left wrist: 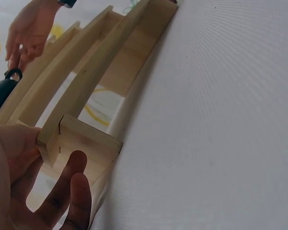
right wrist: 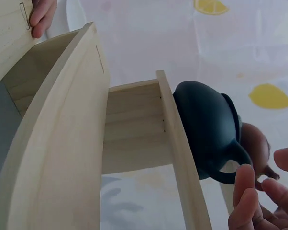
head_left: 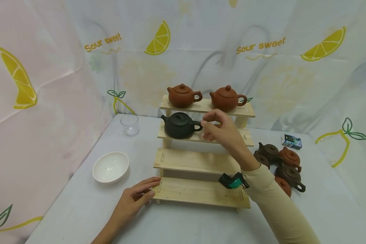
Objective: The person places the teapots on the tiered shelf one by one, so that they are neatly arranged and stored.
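Observation:
A black teapot (head_left: 179, 126) stands on the second shelf from the top of a stepped wooden stand (head_left: 198, 160), its handle toward the right. My right hand (head_left: 224, 130) is at that handle; in the right wrist view, one fingertip (right wrist: 245, 173) appears to touch or nearly touch the handle, while the thumb stays apart from the fingers. At the left end of the lowest shelf, my left hand (head_left: 137, 196) rests against the wood with loosely bent fingers. Two reddish-brown teapots, one left (head_left: 183, 96) and one right (head_left: 225, 99), sit on the top shelf.
Several brown and reddish teapots (head_left: 289, 174) cluster right of the stand, partly hidden by the right arm. Behind them lies a small dark box (head_left: 292, 141). Left of the stand are a white bowl (head_left: 111, 167) and a clear glass cup (head_left: 130, 125). Printed cloth hangs behind.

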Action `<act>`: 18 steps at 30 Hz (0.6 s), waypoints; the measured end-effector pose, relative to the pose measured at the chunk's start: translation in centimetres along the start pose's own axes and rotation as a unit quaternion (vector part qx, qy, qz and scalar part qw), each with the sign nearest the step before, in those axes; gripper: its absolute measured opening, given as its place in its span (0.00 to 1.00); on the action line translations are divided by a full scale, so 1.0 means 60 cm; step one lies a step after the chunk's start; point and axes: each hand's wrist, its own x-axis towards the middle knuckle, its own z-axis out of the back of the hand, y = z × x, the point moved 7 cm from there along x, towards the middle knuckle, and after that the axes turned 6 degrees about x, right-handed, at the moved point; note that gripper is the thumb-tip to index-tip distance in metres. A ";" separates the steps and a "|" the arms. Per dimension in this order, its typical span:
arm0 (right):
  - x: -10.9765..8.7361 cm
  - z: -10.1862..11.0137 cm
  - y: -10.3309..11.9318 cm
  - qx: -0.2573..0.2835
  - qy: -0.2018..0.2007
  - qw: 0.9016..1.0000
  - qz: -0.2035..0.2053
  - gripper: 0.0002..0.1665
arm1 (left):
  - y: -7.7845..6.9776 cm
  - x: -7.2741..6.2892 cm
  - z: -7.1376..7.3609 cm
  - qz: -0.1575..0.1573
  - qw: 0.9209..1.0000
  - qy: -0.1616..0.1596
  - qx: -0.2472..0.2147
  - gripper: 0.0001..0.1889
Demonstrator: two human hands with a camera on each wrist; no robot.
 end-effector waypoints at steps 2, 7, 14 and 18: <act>-0.013 0.013 0.005 -0.002 -0.014 1.000 0.007 0.16 | 0.000 0.000 -0.001 0.002 1.000 0.000 0.001 0.17; -0.045 0.048 0.013 -0.016 -0.027 0.999 0.029 0.15 | -0.001 0.000 0.000 0.001 1.000 -0.003 0.004 0.17; -0.088 0.095 0.018 -0.042 -0.036 0.997 0.061 0.12 | -0.001 0.000 -0.001 0.000 1.000 0.000 0.004 0.17; -0.111 0.121 0.014 -0.057 -0.049 0.996 0.055 0.11 | -0.001 0.001 -0.001 -0.002 1.000 0.000 0.003 0.17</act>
